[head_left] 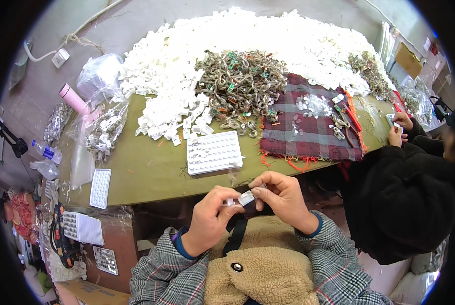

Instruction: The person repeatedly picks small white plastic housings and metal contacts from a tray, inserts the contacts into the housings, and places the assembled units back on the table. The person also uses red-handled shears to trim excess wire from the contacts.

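Observation:
Just beyond the table's near edge, my two hands meet over a small white plastic case (246,197). Thumb and fingers of my right hand (287,202) pinch its right side. My left hand (212,219) is closed on a small white plastic piece (228,202) right beside the case. Whether the two parts are joined cannot be made out. Ahead of my hands lies a white tray (234,166) with rows of round knobs, and several small parts rest on its left half.
Behind the tray are a heap of coiled cables (243,84) and a large mound of white plastic pieces (171,56). A plaid cloth (283,145) to the right bears clear pieces and pliers (349,136). At right, a co-worker (405,198) sits close. Stacked white trays (82,227) stand left.

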### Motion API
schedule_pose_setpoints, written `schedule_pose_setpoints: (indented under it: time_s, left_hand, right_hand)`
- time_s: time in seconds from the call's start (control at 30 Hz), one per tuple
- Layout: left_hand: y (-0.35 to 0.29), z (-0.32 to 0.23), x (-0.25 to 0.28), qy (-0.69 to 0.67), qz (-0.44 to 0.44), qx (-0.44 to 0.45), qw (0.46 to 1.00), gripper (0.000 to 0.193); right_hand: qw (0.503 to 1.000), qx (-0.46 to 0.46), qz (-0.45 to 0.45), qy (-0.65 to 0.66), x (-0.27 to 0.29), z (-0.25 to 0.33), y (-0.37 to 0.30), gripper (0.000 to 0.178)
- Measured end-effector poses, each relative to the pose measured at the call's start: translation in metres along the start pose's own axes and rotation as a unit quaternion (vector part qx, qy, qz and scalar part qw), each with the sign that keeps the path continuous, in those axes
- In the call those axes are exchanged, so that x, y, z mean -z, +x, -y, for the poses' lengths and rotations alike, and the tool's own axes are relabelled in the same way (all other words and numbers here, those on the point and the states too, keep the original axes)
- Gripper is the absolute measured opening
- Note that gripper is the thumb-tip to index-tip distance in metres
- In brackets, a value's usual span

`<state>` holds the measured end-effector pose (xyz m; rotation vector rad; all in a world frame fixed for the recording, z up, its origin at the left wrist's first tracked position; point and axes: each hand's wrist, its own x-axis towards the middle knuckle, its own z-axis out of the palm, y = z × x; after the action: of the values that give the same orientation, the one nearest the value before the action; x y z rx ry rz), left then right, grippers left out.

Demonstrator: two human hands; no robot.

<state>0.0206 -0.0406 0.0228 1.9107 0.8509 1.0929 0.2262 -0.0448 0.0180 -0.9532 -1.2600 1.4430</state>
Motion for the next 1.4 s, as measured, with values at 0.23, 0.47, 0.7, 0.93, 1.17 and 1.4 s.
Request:
schedule_pose_setpoints:
  time_s: [0.23,0.47,0.7,0.93,1.17,1.4]
  left_hand:
    - [-0.011,0.023,0.014,-0.392,0.172,0.371,0.824,0.026]
    - [-0.022,0.049,0.004,-0.614,0.189,0.374,0.670,0.031]
    - [-0.022,0.056,0.005,-0.584,0.142,0.388,0.698,0.022]
    - [-0.024,0.064,0.005,-0.593,0.128,0.370,0.703,0.021]
    - [-0.020,0.049,0.002,-0.562,0.091,0.345,0.747,0.022]
    - [-0.012,0.031,0.005,-0.503,0.039,0.309,0.806,0.023]
  right_hand:
    - [0.929,0.154,0.212,-0.261,0.003,0.019,0.009,0.015]
    - [0.952,0.018,0.031,-0.304,0.020,0.027,0.071,0.012]
    - [0.836,0.085,-0.128,-0.527,0.040,-0.005,0.151,0.022]
    - [0.870,0.191,-0.173,-0.421,0.046,0.007,0.161,0.012]
    - [0.834,0.300,-0.171,-0.431,0.044,0.024,0.160,0.011]
    - [0.826,0.333,-0.214,-0.402,0.059,0.021,0.143,0.014]
